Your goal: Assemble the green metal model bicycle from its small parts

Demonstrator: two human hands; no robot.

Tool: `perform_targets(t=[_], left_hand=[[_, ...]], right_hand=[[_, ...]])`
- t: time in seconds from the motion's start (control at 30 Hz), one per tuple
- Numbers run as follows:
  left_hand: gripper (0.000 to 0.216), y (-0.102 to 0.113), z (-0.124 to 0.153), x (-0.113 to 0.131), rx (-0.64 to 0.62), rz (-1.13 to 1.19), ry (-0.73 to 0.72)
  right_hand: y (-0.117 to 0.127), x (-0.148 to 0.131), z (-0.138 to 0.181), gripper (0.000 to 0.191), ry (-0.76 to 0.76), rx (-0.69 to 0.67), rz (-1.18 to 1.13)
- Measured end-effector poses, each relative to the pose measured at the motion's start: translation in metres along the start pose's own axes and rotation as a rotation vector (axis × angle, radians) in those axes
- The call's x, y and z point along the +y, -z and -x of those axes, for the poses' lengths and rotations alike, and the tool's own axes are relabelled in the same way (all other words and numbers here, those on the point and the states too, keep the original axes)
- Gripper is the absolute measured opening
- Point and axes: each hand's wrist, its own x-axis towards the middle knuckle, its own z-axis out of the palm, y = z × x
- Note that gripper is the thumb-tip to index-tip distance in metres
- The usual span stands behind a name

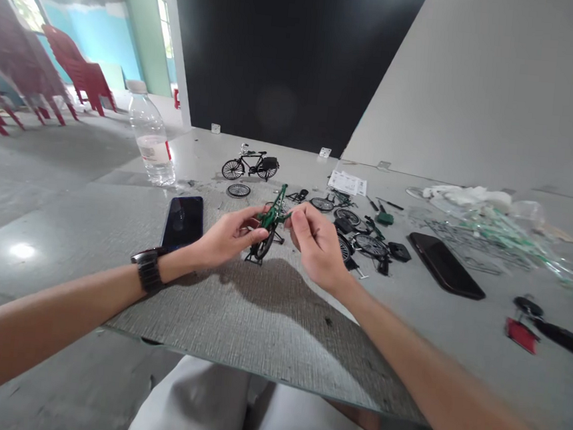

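Note:
A green model bicycle, partly assembled, is held upright just above the front part of the table, its black wheel and stand facing me. My left hand pinches the green frame from the left between thumb and fingers. On the other side, my right hand is closed, thumb against curled fingers, at a green part that sticks out to the right of the bicycle. The tips of its fingers are partly hidden. Behind them stands a black model bicycle, with a loose spoked wheel lying flat before it.
Loose bicycle parts lie right of my hands, near a paper sheet. A phone and a water bottle are at left. Farther right are another phone, clear plastic packaging and a red-tagged item.

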Motion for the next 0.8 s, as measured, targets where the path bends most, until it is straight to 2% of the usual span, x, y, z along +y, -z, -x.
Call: perform_targets(t=[0.13, 0.37, 0.47, 0.63, 0.8], left_hand=[[0.054, -0.004, 0.002, 0.004, -0.006, 0.04, 0.027], [0.046, 0.001, -0.004, 0.0, 0.12, 0.02, 0.006], [0.041, 0.002, -0.005, 0.0, 0.063, -0.006, 0.005], [0.053, -0.001, -0.001, 0.001, 0.003, 0.032, 0.029], [0.05, -0.003, 0.0, 0.004, -0.013, 0.11, 0.021]], right_hand=[[-0.002, 0.009, -0.003, 0.039, -0.072, -0.033, 0.0], [-0.006, 0.0, 0.005, 0.04, -0.017, -0.072, 0.104], [-0.003, -0.005, 0.003, 0.038, -0.007, -0.036, 0.075], [-0.001, 0.002, -0.003, 0.038, -0.099, 0.046, -0.06], [-0.004, 0.008, -0.002, 0.043, -0.054, -0.013, 0.102]])
